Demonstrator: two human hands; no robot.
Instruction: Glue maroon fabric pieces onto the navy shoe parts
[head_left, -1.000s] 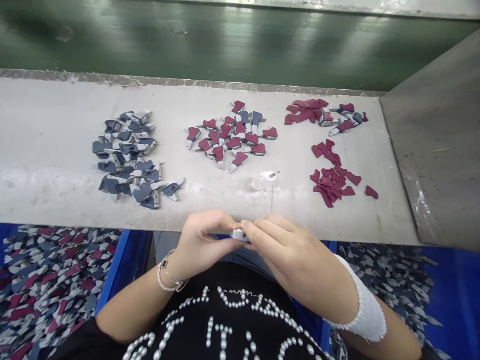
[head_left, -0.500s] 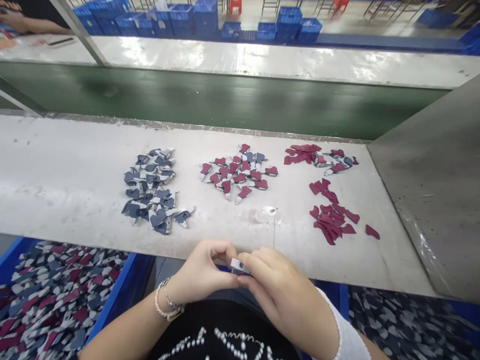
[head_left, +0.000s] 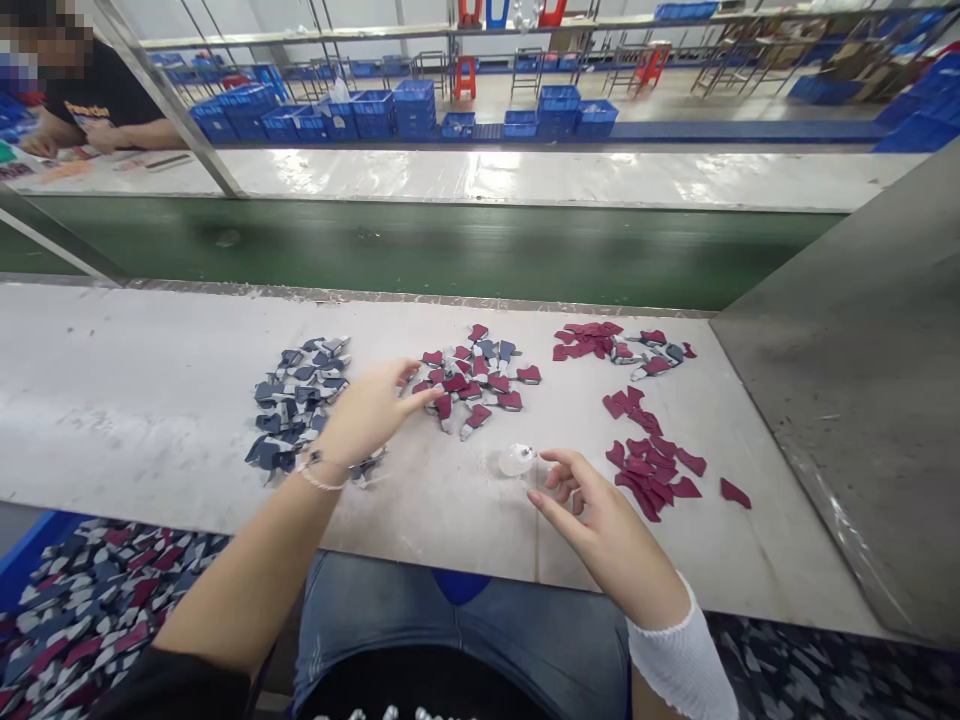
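Observation:
My left hand (head_left: pixel 371 408) reaches over the table to the left edge of the middle pile of small maroon, navy and light grey plastic pieces (head_left: pixel 480 385). Its thumb and index finger are apart, close to the pieces, and I see nothing held between them. My right hand (head_left: pixel 589 510) hovers above the table with thumb and fingers spread, holding nothing. Just left of its fingertips is a shiny whitish round spot (head_left: pixel 517 460); whether it is an object or glare I cannot tell. Flat maroon pieces (head_left: pixel 652 470) lie to the right of that hand.
Navy and grey pieces (head_left: pixel 292 405) form a pile at left, partly behind my left forearm. A blue bin (head_left: pixel 34 550) of mixed pieces stands below left. A metal panel (head_left: pixel 847 400) rises at right. Beyond the table runs a green belt (head_left: pixel 450 250); another person (head_left: pixel 112 100) sits far left.
My hands were together near the table edge on a small grey-and-dark piece. Now they are apart: the left is out at the middle pile, the right farther forward and opened. The view has tilted up.

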